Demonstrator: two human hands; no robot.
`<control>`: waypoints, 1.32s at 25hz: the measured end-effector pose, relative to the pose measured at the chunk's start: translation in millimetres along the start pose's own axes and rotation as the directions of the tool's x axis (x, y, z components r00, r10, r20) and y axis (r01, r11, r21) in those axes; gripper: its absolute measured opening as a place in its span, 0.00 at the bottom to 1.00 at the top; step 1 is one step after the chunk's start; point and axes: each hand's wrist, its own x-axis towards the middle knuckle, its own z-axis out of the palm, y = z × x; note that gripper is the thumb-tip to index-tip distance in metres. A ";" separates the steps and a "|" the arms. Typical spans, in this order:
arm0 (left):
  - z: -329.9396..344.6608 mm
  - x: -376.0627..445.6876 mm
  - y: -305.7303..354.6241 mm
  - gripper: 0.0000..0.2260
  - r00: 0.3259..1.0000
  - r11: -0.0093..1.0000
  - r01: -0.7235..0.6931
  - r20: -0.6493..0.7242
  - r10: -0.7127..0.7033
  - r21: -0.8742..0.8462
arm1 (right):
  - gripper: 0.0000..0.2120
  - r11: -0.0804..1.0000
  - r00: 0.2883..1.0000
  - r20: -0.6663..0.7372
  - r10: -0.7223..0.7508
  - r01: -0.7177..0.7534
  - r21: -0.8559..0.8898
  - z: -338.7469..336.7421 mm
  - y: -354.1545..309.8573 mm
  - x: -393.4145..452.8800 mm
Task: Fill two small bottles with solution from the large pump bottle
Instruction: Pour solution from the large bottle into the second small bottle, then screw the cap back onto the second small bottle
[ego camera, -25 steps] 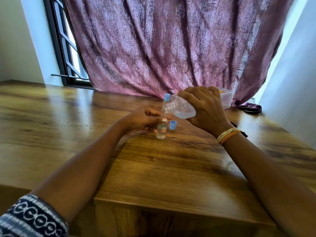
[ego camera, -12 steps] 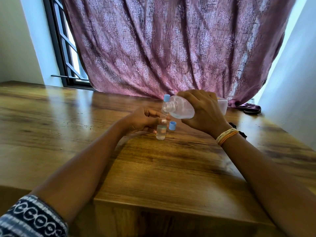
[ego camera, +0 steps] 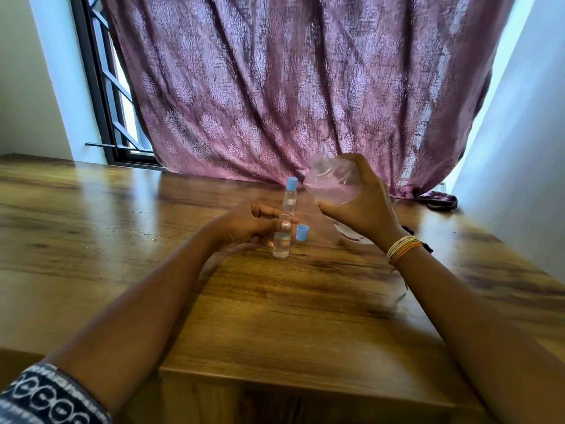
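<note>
A small clear bottle [ego camera: 281,244] stands uncapped on the wooden table [ego camera: 275,316], partly filled with clear liquid. My left hand [ego camera: 250,224] pinches its upper part. Its loose blue cap [ego camera: 302,233] stands just to the right. Behind it a second small bottle [ego camera: 289,197] stands upright with a blue cap on. My right hand [ego camera: 360,203] grips the large clear bottle [ego camera: 331,182], which has no pump on it. It is lifted up and to the right of the small bottle, its open neck pointing up-left and liquid sitting low in it.
A purple patterned curtain [ego camera: 290,87] hangs behind the table, with a barred window [ego camera: 113,96] at the left. A dark cloth [ego camera: 440,201] lies at the table's far right by the white wall. A white object [ego camera: 348,232] shows under my right hand.
My right hand has tipped the large bottle back up and lifted it away from the small bottle's mouth. My left hand and the small bottle have stayed put.
</note>
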 end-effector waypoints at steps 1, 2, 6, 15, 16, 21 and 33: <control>-0.3 -0.2 -0.7 0.16 1.000 1.000 0.001 0.000 -0.001 0.000 | 0.36 0.999 0.999 -0.022 0.035 -0.034 0.036 -0.1 2.3 1.0; -1.1 -0.1 -1.3 0.16 1.000 1.000 0.001 0.001 -0.001 -0.001 | 0.36 0.995 0.997 -0.042 0.070 -0.067 0.081 -0.6 4.9 2.4; -3.5 1.2 -4.1 0.15 1.000 1.000 -0.001 0.006 0.001 -0.009 | 0.36 0.917 0.956 -0.063 0.286 -0.253 0.309 -7.7 18.0 7.6; -2.5 1.2 -5.0 0.15 1.000 0.999 0.023 -0.004 -0.023 -0.047 | 0.40 0.723 0.864 0.317 0.391 -0.502 0.476 -25.2 42.9 6.7; -1.6 0.8 -4.0 0.14 1.000 0.998 0.026 -0.012 -0.027 -0.057 | 0.39 0.683 0.827 0.417 0.377 -0.552 0.478 -28.4 46.9 4.9; 1.0 -1.5 -0.8 0.14 0.999 0.999 0.027 -0.021 -0.028 -0.026 | 0.32 0.691 0.678 0.660 0.324 -0.646 0.324 -33.1 63.9 -8.9; -3.4 0.1 -5.9 0.17 1.000 0.998 0.008 0.028 -0.006 -0.067 | 0.29 0.783 0.778 0.422 0.465 -0.584 0.214 -16.1 75.8 -15.3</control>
